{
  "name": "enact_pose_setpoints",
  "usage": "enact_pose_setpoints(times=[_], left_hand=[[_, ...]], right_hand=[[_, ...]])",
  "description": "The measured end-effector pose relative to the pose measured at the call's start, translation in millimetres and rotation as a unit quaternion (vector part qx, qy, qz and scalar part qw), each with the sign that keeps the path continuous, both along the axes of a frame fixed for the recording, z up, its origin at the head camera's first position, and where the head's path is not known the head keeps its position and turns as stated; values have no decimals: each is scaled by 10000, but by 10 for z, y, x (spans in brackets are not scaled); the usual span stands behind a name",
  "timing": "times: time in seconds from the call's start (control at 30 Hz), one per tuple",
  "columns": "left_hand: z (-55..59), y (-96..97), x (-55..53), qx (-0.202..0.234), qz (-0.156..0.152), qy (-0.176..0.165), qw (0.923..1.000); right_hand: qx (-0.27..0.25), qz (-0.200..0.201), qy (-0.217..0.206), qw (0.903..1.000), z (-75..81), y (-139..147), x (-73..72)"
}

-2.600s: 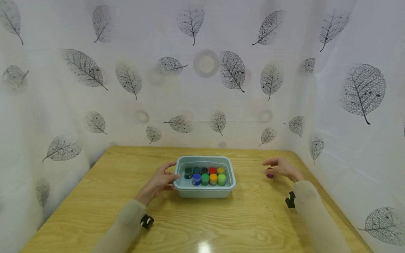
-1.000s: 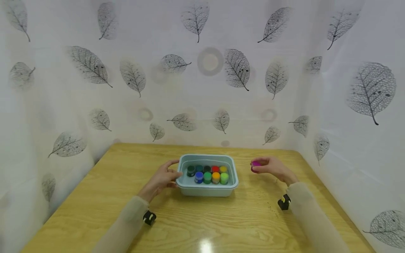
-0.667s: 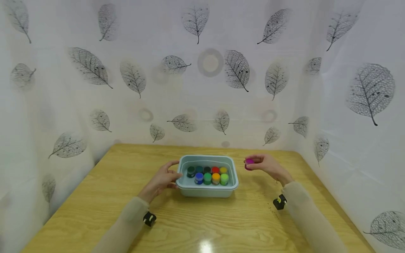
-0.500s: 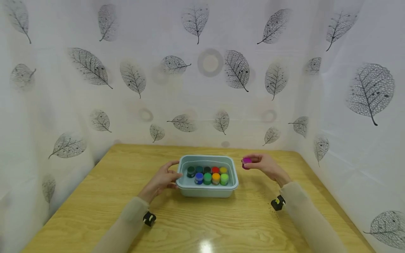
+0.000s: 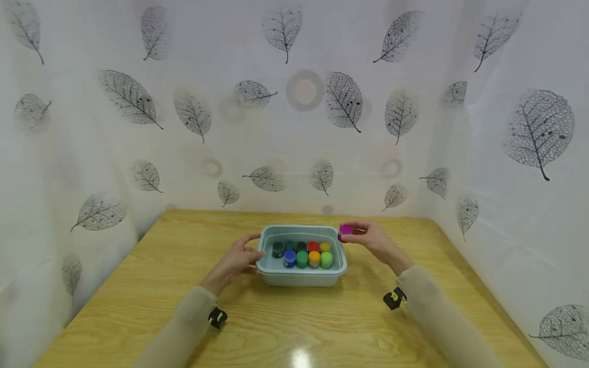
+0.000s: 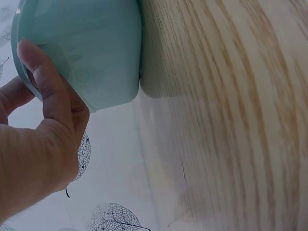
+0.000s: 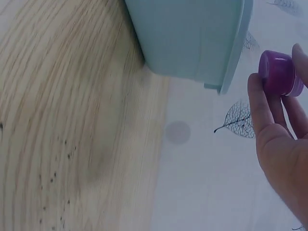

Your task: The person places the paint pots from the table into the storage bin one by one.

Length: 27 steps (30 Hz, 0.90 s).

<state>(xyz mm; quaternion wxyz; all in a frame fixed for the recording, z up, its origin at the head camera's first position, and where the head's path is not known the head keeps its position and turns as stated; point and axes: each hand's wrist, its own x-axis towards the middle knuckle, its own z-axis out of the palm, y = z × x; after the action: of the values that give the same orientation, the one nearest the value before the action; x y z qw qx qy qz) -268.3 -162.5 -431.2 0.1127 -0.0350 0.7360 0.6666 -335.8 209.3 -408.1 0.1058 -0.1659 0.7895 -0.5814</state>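
Observation:
A small jar with a magenta lid, like a paint pot, is pinched between the thumb and fingers of my right hand. It is raised at the right rim of a pale blue-green plastic tub; in the right wrist view the jar shows a purple body. My left hand grips the tub's left rim, and in the left wrist view its curled fingers lie at the tub wall. Inside the tub stand several small jars in two rows, among them a blue jar and a red jar.
The tub stands on a wooden table toward its back edge. Dark specks dot the tabletop in the right wrist view. A white leaf-print curtain hangs behind and along both sides. Each sleeve carries a small black wrist camera.
My right hand has picked up the magenta-lidded jar from the table's right side and carried it leftward to the tub's rim. My left hand stays on the tub.

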Motion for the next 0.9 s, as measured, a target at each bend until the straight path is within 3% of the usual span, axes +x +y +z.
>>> enact_pose_setpoints(times=[0.27, 0.73, 0.9], left_hand=[[-35, 4, -12, 50, 119, 8, 9999], [-48, 15, -21, 83, 121, -1, 9999], [-34, 19, -14, 44, 93, -35, 9999]], right_hand=[[-130, 180, 88, 9997, -14, -201, 57], [373, 377, 246, 9983, -27, -538, 118], [501, 611, 357, 9962, -25, -668, 146]])
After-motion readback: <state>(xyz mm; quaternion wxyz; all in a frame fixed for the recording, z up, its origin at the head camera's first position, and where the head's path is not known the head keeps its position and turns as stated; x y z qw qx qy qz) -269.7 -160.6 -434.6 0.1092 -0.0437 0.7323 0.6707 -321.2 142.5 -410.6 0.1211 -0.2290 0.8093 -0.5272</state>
